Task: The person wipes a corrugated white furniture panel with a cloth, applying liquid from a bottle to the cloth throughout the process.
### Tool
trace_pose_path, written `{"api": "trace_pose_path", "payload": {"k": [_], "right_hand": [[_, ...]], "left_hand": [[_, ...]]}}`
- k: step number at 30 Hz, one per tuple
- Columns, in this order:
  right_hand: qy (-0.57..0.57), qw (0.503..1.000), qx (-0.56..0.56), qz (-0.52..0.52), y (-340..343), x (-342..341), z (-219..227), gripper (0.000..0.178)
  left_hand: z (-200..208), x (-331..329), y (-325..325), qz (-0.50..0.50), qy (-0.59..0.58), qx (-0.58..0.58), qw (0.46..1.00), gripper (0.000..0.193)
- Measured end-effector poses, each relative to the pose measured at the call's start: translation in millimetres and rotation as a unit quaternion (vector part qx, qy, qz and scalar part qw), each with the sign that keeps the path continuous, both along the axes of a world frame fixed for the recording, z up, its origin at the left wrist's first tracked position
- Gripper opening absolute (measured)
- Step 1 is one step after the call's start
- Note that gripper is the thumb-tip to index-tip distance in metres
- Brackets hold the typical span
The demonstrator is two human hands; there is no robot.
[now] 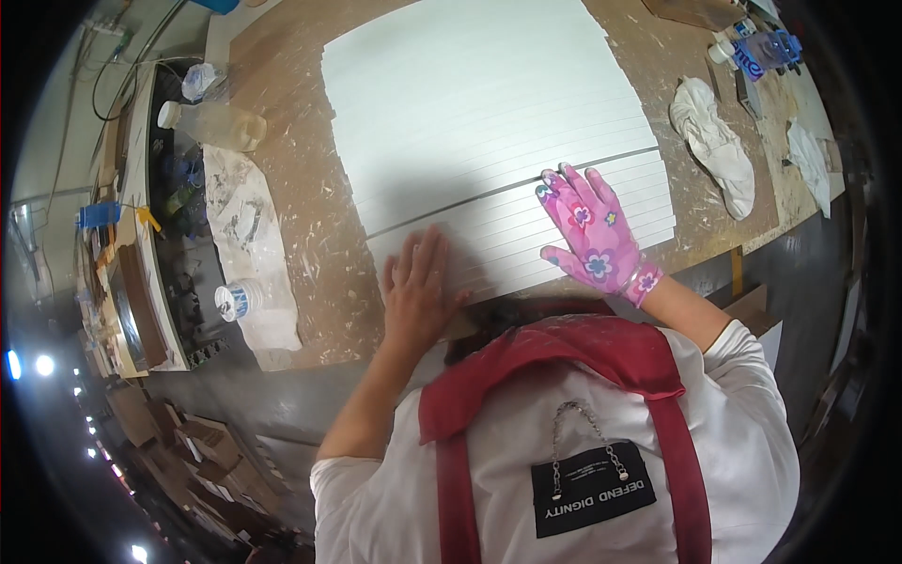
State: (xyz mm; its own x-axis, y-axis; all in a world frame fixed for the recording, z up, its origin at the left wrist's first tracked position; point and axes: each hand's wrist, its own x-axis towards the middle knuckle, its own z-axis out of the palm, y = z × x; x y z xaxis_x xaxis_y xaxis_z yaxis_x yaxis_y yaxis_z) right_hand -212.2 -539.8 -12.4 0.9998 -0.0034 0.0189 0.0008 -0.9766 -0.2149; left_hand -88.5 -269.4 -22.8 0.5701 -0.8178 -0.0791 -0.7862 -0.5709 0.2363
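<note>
Long white strips (489, 94) lie side by side on the brown, paint-marked worktable, their ends slightly uneven. A narrow dark gap crosses them, setting a nearer group of strips (507, 240) apart from the farther ones. My left hand (418, 287), bare, rests flat with fingers apart on the left end of the nearer group. My right hand (592, 226) wears a pink flowered glove. It lies spread over the right part of the nearer strips, fingertips at the gap. Neither hand holds anything that I can see.
A crumpled white cloth (714, 146) lies right of the strips, with a blue-labelled bottle (766, 52) beyond it. On the left are a cloudy plastic bottle (216, 125), a stained white sheet (249, 207) and a small cup (232, 301). Cardboard (211, 446) stands on the floor behind.
</note>
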Motion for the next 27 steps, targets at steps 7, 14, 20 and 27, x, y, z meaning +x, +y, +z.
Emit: {"api": "trace_pose_path", "payload": {"k": [7,14,20,27], "right_hand": [[-0.035,0.999,-0.007,0.005,2.3,-2.1,-0.2,0.065],[-0.031,0.999,0.024,-0.033,4.6,3.5,9.9,0.059],[-0.079,0.995,0.047,-0.04,3.3,4.4,4.1,0.059],[-0.077,0.994,0.069,-0.043,3.2,1.9,0.2,0.059]], "left_hand": [[6.6,42.5,-42.2,-0.008,-0.003,-0.22,0.976,0.029],[9.3,36.6,-60.3,-0.017,0.006,-0.14,0.99,0.035],[14.0,31.6,-67.7,-0.007,0.029,-0.108,0.994,0.035],[4.1,23.3,-71.8,0.06,0.104,-0.137,0.983,0.035]]}}
